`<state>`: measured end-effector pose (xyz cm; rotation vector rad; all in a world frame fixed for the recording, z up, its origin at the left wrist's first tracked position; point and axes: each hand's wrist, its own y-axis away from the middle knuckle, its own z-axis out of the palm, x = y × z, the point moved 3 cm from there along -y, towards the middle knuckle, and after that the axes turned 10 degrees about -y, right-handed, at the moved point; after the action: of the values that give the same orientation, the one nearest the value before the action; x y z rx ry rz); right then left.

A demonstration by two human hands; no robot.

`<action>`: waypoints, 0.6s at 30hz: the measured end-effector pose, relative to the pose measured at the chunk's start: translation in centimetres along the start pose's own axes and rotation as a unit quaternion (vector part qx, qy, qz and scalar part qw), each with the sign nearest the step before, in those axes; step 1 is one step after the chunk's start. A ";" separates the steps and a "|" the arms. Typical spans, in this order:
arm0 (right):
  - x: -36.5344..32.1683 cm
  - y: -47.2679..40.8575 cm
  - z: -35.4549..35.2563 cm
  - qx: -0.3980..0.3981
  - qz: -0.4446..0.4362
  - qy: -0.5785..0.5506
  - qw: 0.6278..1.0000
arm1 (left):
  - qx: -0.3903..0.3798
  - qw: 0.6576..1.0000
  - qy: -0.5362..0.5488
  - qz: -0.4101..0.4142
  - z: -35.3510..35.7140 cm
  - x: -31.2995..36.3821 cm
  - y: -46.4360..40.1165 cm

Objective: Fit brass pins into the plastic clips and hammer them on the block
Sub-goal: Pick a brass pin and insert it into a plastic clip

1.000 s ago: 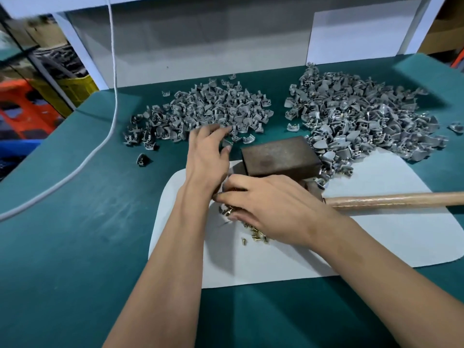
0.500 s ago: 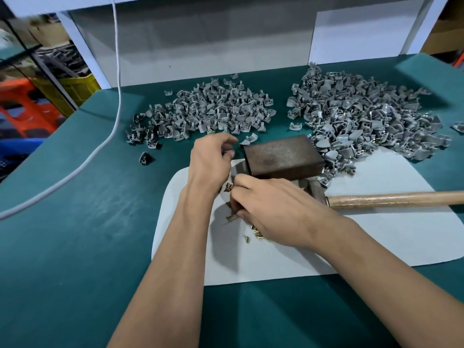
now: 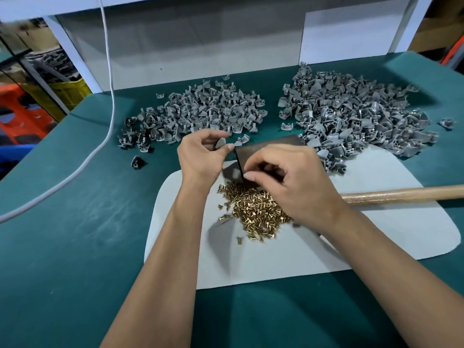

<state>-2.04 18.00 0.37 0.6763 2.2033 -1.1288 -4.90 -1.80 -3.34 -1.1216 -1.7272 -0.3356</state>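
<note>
Plainly the work is sitting somewhere in the middle of a long batch. The left hand is pinching a single grey clip between thumb and fingertips, holding it up just above the near left corner of the block. The right hand is hovering over the block's front edge with fingers curled toward the thumb; whether it is pinching a pin is too small to tell. Just below both hands, the brass pins are lying in a loose heap on the pale mat, still plentiful. The hammer handle is resting across the mat to the right, its head hidden behind the right wrist, so no striking is happening.

Two heaps of clips are lying on the green surface: the left heap and a larger right heap, where brass glints are showing among the grey. Judging by that, the right heap is probably holding finished pieces and the left one is awaiting pins. For this clip, fitting the pin and hammering are both left to do.
</note>
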 end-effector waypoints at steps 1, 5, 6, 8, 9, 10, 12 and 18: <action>0.2 -0.1 -0.4 0.023 0.009 -0.006 1.000 | 0.004 1.000 0.009 0.009 0.0 0.2 0.1; 1.1 -0.2 -1.9 0.076 0.043 -0.028 0.996 | 0.006 0.995 0.085 0.052 0.3 1.5 0.4; 1.3 -0.2 -2.2 0.084 0.050 -0.031 0.995 | -0.002 0.991 0.125 0.055 0.4 1.9 0.6; 1.8 -0.2 -2.7 0.102 0.066 -0.038 0.992 | -0.042 0.975 0.210 0.055 0.8 2.6 1.0; 1.9 -0.2 -2.8 0.112 0.073 -0.041 0.990 | -0.068 0.966 0.243 0.054 1.1 2.9 1.3; 2.0 -0.2 -3.0 0.120 0.077 -0.045 0.989 | -0.095 0.958 0.264 0.053 1.3 3.2 1.5; 2.0 -0.2 -3.3 0.137 0.069 -0.050 0.987 | -0.148 0.947 0.279 0.057 1.8 3.8 1.8; 1.6 -0.4 -4.1 0.150 0.022 0.015 0.988 | -0.250 0.920 0.290 0.079 2.2 4.3 2.4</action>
<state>-4.52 21.48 1.49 0.8667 2.0524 -1.4514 -4.56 3.23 -1.33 -1.3391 -1.0354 -0.9437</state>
